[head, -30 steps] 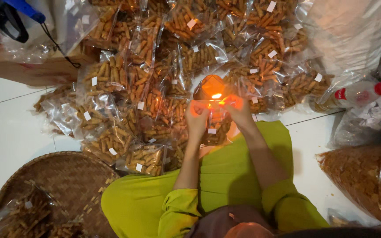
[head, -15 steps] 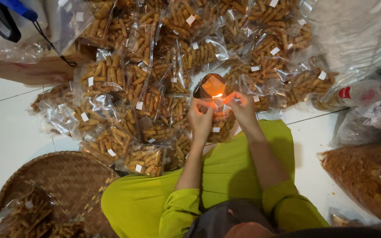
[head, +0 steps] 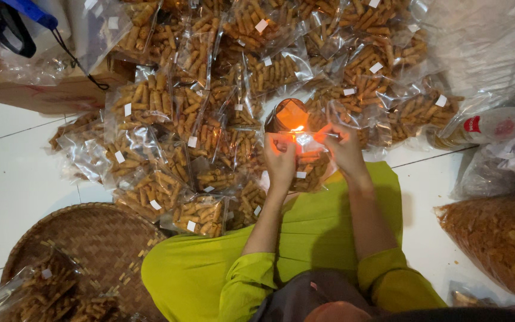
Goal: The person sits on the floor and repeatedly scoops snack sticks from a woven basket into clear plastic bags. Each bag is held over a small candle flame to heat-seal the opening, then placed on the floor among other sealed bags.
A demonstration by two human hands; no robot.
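Hands (head: 311, 152) shifted right, snack bag (head: 308, 164) pinched over flame (head: 297, 128).

Both forearms reach forward, the left hand (head: 280, 160) and right hand (head: 344, 149) raised close together, fingers pinched.

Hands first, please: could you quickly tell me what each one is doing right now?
Left hand: closed, fingers pinching the top edge of a clear snack bag beside a small flame.
Right hand: closed, pinching the same bag's other end.
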